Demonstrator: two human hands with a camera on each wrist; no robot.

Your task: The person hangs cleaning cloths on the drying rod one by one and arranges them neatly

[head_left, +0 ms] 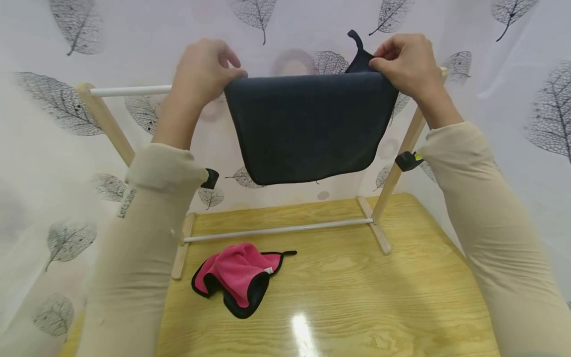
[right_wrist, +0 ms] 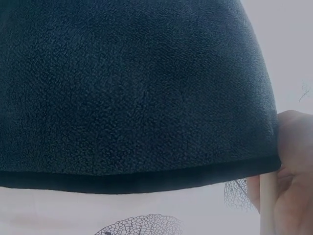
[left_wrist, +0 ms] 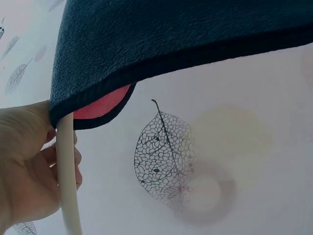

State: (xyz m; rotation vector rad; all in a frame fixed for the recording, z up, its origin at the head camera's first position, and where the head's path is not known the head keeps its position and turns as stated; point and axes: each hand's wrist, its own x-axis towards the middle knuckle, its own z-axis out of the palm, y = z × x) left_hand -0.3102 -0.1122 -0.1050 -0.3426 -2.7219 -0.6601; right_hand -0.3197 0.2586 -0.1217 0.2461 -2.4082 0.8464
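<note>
Dark cloth (head_left: 308, 126) draped over rod (head_left: 129, 90), left hand (head_left: 202, 69) and right hand (head_left: 403, 59) pinching its top corners; pink cloth (head_left: 236, 276) still lies unhung on table (head_left: 379, 307).

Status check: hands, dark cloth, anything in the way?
Left hand and right hand pinch the dark cloth at its top corners. Cloth draped over the top rail. Pink cloth on table, clear of it.
</note>
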